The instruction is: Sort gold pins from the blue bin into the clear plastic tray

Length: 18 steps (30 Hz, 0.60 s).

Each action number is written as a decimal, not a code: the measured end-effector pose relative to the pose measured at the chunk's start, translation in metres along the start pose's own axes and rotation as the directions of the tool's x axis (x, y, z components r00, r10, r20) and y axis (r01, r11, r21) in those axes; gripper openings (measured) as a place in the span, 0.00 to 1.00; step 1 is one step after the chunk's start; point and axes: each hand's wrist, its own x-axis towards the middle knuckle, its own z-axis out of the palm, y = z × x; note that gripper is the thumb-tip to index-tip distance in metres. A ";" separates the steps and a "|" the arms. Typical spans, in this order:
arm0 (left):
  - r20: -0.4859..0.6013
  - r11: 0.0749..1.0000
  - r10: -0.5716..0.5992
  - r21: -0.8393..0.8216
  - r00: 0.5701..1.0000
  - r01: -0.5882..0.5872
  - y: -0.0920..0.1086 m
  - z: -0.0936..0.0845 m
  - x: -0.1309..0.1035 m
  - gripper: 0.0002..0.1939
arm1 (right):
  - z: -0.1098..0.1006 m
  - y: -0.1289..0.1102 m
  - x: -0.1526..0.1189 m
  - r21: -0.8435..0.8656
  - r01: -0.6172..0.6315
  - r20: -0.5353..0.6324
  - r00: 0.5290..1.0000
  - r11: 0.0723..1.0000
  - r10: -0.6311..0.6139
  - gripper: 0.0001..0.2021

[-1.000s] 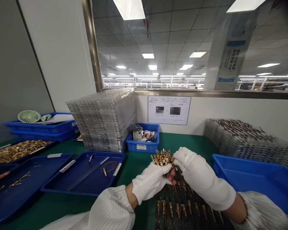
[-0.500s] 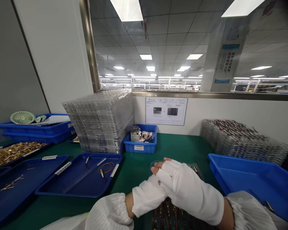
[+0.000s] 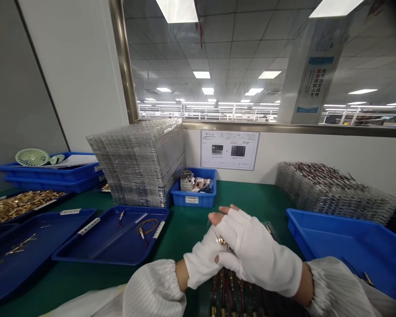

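My right hand (image 3: 254,251), in a white fingerless glove, lies over my left hand (image 3: 203,257), gloved the same way. Between them shows a small gold metal part (image 3: 225,243), and the right fingers are closed around it. Most of the left fingers are hidden under the right hand. Below both hands is a clear tray (image 3: 232,293) with rows of gold-tipped parts on red and black wires.
Blue trays (image 3: 112,259) with a few parts lie at the left, near gold pieces (image 3: 26,203). Stacked clear trays (image 3: 135,167) and a small blue bin (image 3: 194,201) stand behind. At right are wire-filled trays (image 3: 333,189) and a blue tray (image 3: 346,237).
The gold metal part now shows between my hands. My right hand has turned slightly, and its thumb is more visible. The whole view has shifted a little.
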 end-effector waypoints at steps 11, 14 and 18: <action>-0.181 0.989 0.118 0.105 0.976 -0.100 -0.010 -0.004 0.002 0.11 | 0.002 -0.003 0.002 0.034 -0.135 -0.064 0.988 0.990 0.137 0.21; -0.180 0.987 0.129 0.115 0.975 -0.109 -0.008 -0.005 0.006 0.09 | 0.004 0.000 0.005 0.066 -0.150 -0.142 0.977 0.986 0.158 0.11; -0.207 0.990 0.112 0.110 0.972 -0.091 -0.006 -0.003 0.008 0.07 | 0.002 0.000 0.008 0.113 -0.140 -0.178 0.971 0.984 0.159 0.08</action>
